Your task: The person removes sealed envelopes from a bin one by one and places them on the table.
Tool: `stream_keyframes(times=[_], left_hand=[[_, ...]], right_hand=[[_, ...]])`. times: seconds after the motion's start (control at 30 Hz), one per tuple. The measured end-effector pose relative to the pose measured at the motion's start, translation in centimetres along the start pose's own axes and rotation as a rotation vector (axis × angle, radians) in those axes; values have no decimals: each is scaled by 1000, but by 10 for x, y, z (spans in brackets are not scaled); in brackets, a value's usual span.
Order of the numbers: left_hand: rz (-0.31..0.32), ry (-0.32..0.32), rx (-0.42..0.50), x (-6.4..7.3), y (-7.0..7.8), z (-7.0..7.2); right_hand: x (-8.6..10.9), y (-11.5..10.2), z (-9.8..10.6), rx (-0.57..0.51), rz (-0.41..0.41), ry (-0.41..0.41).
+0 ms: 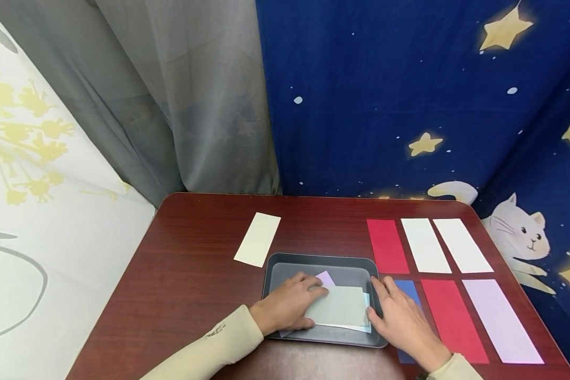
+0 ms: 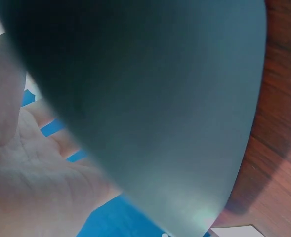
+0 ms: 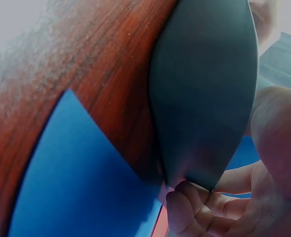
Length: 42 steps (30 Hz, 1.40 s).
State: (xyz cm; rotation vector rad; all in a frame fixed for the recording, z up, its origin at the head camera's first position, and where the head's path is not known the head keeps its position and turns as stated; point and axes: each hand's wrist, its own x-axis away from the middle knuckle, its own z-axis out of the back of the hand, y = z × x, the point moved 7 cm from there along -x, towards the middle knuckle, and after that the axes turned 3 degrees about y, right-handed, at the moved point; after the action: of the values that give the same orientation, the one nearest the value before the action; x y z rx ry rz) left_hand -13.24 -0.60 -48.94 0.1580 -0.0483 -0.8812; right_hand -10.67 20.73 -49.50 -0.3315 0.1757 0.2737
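Note:
A dark grey tray [image 1: 309, 260] lies on the table and holds loosely stacked paper rectangles. On top is a pale grey-green paper [image 1: 344, 306]; a light blue paper [image 1: 367, 303] and a lilac paper [image 1: 325, 277] show from beneath it. My left hand [image 1: 290, 301] reaches over the tray's left side, its thumb and fingers about the top paper's left end. At the tray's right side my right hand [image 1: 401, 316] grips the rim. In the right wrist view its fingers [image 3: 197, 210] curl at the tray's outer wall [image 3: 204, 98]. The tray wall [image 2: 160, 113] hides the left fingertips in the left wrist view.
A cream paper [image 1: 257, 240] lies behind the tray to the left. To the right, two rows hold red [image 1: 388, 246], white [image 1: 425, 246], blue [image 1: 408, 290] and lilac [image 1: 502, 321] papers. Curtains [image 1: 361, 105] hang behind the brown table [image 1: 185, 274].

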Motion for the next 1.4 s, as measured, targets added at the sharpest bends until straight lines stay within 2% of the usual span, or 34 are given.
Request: stream_keyframes(times=[0.53,0.93,1.4], left_hand=[[49,-1,27,3,-7,7],[49,68,1,7,-19,18],[69,83,19,10,-26,23]], right_hand=[[1,1,-1,1,-3,9],[0,2,-2,-9,2,20],[1,2,-2,-6,-4,10]])
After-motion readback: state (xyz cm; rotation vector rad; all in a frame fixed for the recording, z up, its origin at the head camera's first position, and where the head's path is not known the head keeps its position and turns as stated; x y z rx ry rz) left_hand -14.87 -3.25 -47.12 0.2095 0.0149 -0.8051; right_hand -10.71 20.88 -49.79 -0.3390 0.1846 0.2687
